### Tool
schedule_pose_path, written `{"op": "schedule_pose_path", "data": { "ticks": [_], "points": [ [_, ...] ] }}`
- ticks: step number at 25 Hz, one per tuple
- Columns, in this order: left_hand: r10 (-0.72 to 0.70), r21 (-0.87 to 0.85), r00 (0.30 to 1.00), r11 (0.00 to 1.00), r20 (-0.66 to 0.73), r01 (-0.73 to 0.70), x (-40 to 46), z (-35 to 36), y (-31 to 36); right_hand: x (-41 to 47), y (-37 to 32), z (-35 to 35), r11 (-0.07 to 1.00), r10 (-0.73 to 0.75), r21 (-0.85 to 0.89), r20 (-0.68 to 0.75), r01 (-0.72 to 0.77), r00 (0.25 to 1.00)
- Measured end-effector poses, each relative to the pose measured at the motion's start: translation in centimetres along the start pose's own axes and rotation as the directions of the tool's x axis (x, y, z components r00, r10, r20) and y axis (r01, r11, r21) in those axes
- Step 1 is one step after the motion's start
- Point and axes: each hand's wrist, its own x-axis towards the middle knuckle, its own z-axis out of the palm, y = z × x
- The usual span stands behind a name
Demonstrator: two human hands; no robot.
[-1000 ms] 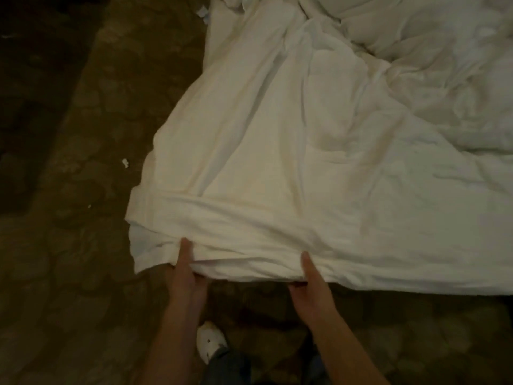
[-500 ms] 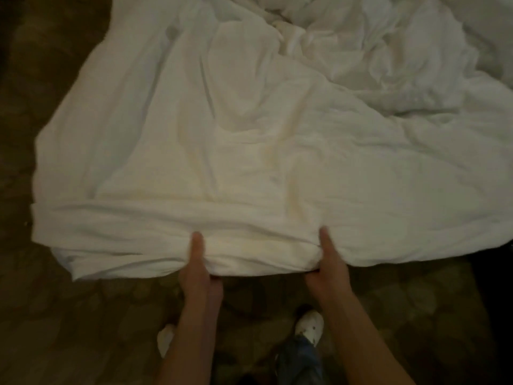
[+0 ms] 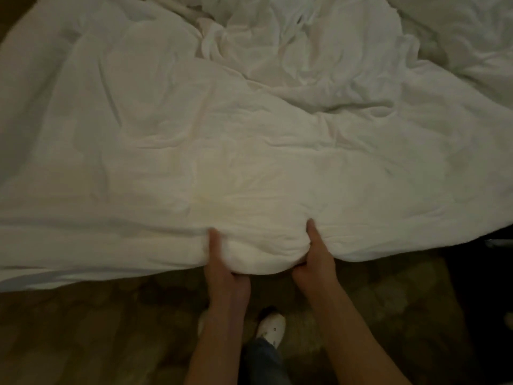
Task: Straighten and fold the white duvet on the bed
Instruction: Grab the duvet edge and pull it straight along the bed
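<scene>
The duvet (image 3: 249, 151) fills most of the frame, spread fairly flat at left and centre and bunched into deep creases at upper right. Its near edge runs across the lower middle, hanging over the floor (image 3: 97, 337). The left hand (image 3: 226, 269) and right hand (image 3: 315, 263) both grip that edge at lower centre, close together, thumbs on top and fingers curled underneath, with a soft bulge of fabric pinched between them. It looks light, puffy and limp, so it will probably sag and trail rather than hold a line. Taking hold wider apart along the hem, nearer the corners, seems better for pulling it straight. A shoe (image 3: 270, 330) shows at bottom centre.
</scene>
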Motion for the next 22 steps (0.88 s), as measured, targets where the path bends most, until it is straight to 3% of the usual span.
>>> {"op": "schedule_pose_path", "data": {
  "ticks": [2,4,6,8,11,14,15,18,20,22],
  "points": [
    [-0.083,0.078,0.996,0.993,-0.016,0.084,-1.1,3.1,-3.5,0.0,-0.2,-0.6,0.997,-0.073,-0.041,-0.030,0.071,0.997],
    [-0.091,0.024,0.995,0.995,-0.031,0.092,-1.3,4.2,-4.8,-0.1,-2.8,-1.6,0.990,-0.135,0.038,0.053,0.133,0.989],
    [-0.001,-0.060,0.995,0.998,-0.103,-0.005,-0.4,4.7,-4.9,0.7,-7.8,-4.0,0.985,-0.140,0.115,0.074,0.131,0.987],
    [0.065,-0.068,0.996,0.995,-0.059,-0.069,-0.7,5.1,-5.6,2.1,-12.4,-6.0,0.979,-0.108,0.179,0.042,0.098,0.993],
    [0.043,0.046,0.996,0.998,-0.075,-0.040,-1.6,9.4,-13.1,4.2,-15.4,-8.3,0.995,-0.040,0.090,0.061,0.034,0.997],
    [0.045,0.063,0.990,0.997,-0.133,-0.037,-1.3,13.6,-18.4,5.9,-18.7,-11.5,0.991,-0.131,0.023,0.077,0.129,0.988],
    [0.067,0.040,0.991,0.997,-0.118,-0.062,-0.9,14.1,-19.3,6.4,-21.2,-13.3,0.989,-0.144,0.051,0.071,0.141,0.987],
    [0.116,-0.107,0.993,0.987,-0.009,-0.116,-2.5,15.6,-21.6,8.6,-29.6,-18.4,0.946,0.022,0.321,0.063,-0.041,0.998],
    [0.023,-0.034,1.000,0.999,-0.013,-0.023,-3.0,18.2,-25.2,10.2,-32.0,-19.8,0.972,0.056,0.226,0.011,-0.057,0.998],
    [-0.052,0.098,0.992,0.993,-0.117,0.063,-3.6,21.5,-29.9,10.9,-33.5,-19.8,0.999,-0.013,0.036,-0.051,0.015,0.999]
  ]
}}
